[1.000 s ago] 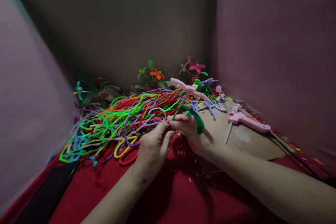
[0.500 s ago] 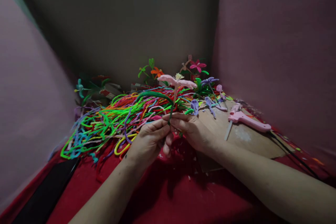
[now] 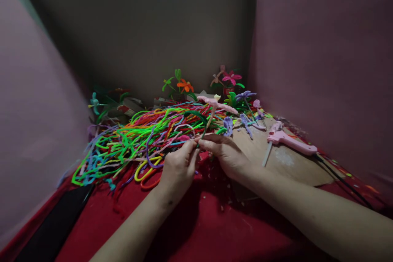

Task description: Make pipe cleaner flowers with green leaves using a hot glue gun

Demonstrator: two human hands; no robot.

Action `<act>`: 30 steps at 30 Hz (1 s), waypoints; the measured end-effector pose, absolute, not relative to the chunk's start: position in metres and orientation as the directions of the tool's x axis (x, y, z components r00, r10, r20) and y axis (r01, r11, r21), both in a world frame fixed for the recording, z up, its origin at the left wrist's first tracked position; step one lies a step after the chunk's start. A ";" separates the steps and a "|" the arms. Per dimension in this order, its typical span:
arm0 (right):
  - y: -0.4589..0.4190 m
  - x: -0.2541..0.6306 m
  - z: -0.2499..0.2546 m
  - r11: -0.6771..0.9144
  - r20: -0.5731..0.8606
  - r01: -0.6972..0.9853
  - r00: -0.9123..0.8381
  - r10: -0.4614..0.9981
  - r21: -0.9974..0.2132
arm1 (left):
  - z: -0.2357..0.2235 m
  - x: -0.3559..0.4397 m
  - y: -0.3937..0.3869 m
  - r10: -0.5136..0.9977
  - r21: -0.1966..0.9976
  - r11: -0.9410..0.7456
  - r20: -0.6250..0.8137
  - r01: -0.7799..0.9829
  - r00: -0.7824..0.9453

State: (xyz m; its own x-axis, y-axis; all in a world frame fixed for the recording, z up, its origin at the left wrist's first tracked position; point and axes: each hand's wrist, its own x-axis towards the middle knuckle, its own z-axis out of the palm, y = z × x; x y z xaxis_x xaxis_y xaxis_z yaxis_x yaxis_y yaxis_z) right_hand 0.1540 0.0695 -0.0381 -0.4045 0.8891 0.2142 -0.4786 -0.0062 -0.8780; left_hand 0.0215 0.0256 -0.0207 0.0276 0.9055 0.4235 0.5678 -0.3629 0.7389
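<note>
A pink pipe-cleaner flower [image 3: 217, 105] with a pale centre stands tilted on a thin stem above my hands. My left hand [image 3: 179, 169] and my right hand [image 3: 227, 154] meet at the base of that stem, fingers pinched closed on it. A dark green pipe cleaner [image 3: 196, 115] arcs up from the pinch point and curls to the left beside the flower. Both hands hover over the red cloth [image 3: 199, 229], just in front of a big heap of loose coloured pipe cleaners [image 3: 135, 139].
A pink glue gun [image 3: 290, 141] lies on a brown board [image 3: 291, 163] at the right, its black cord [image 3: 340, 180] trailing toward me. Finished flowers, orange [image 3: 184, 86], magenta [image 3: 231, 77] and purple [image 3: 244, 95], stand at the back by the wall. A black flat object [image 3: 55, 225] lies at the left.
The flower has tipped lower and to the right. The green pipe cleaner, hanging over my right hand a second ago, then swung left in a wide arc, now forms a tighter curl near the stem.
</note>
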 end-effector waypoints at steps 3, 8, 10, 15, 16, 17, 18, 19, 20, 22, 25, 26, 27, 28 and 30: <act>0.066 0.154 -0.034 0.051 0.252 -0.440 -0.412 0.875 -0.896 | -0.022 0.022 0.025 0.922 0.804 -0.345 0.387 0.484 0.013; 0.067 0.155 -0.035 0.087 0.343 -0.462 -0.508 0.790 -0.883 | -0.009 0.021 0.027 0.992 0.993 -0.101 0.095 0.064 0.086; 0.068 0.156 -0.037 0.076 0.358 -0.487 -0.518 0.777 -0.870 | -0.007 0.019 0.028 0.985 0.997 -0.053 0.062 -0.061 0.164; 0.071 0.156 -0.040 0.021 0.313 -0.531 -0.467 0.827 -0.847 | -0.009 0.017 0.028 0.965 0.959 0.092 -0.020 -0.267 0.263; 0.071 0.156 -0.040 0.000 0.307 -0.545 -0.472 0.827 -0.838 | -0.009 0.017 0.028 0.958 0.947 0.126 -0.039 -0.296 0.284; 0.072 0.155 -0.041 -0.025 0.300 -0.556 -0.485 0.821 -0.831 | -0.009 0.017 0.028 0.949 0.934 0.161 -0.058 -0.319 0.310; 0.073 0.155 -0.041 -0.047 0.294 -0.561 -0.500 0.815 -0.827 | -0.009 0.017 0.028 0.939 0.923 0.192 -0.075 -0.332 0.336; 0.074 0.155 -0.042 -0.060 0.289 -0.560 -0.512 0.809 -0.826 | -0.008 0.017 0.029 0.930 0.917 0.215 -0.088 -0.336 0.356; 0.074 0.154 -0.043 -0.057 0.292 -0.560 -0.513 0.807 -0.826 | -0.008 0.017 0.029 0.925 0.918 0.227 -0.099 -0.325 0.368; 0.076 0.153 -0.045 -0.025 0.306 -0.559 -0.490 0.816 -0.829 | -0.008 0.017 0.030 0.929 0.945 0.205 -0.105 -0.257 0.355; 0.076 0.152 -0.046 0.017 0.294 -0.554 -0.416 0.861 -0.832 | -0.010 0.019 0.030 0.980 1.000 -0.002 -0.002 0.019 0.201; 0.076 0.152 -0.046 0.013 0.272 -0.552 -0.390 0.880 -0.834 | -0.012 0.020 0.029 0.988 0.979 -0.114 0.095 0.166 0.119; 0.075 0.152 -0.045 0.004 0.246 -0.548 -0.368 0.897 -0.836 | -0.014 0.021 0.027 0.974 0.919 -0.223 0.219 0.324 0.051; 0.074 0.151 -0.044 -0.003 0.223 -0.547 -0.346 0.911 -0.837 | -0.016 0.022 0.026 0.939 0.825 -0.309 0.344 0.472 0.013; 0.071 0.151 -0.042 -0.009 0.201 -0.541 -0.329 0.923 -0.841 | -0.020 0.023 0.023 0.862 0.639 -0.396 0.507 0.659 0.026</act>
